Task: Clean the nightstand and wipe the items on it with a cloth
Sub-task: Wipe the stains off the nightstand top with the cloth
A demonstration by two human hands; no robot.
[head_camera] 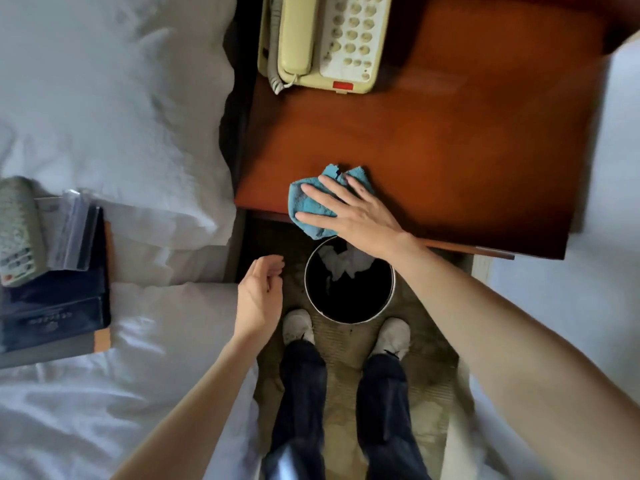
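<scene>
The brown wooden nightstand (pixel 450 140) fills the upper middle. A cream telephone (pixel 325 39) sits at its back left. My right hand (pixel 349 213) lies flat with straight fingers on a crumpled blue cloth (pixel 306 204) at the nightstand's front left edge; part of the cloth hangs over the edge. My left hand (pixel 259 296) hovers below, beside the bed, fingers loosely curled and holding nothing.
A round black waste bin (pixel 349 289) with white tissue inside stands on the floor under the front edge, between my shoes. On the white bed at left lie a remote control (pixel 17 230), clear plastic sleeves and dark folders (pixel 59 306). Another white bed borders the right.
</scene>
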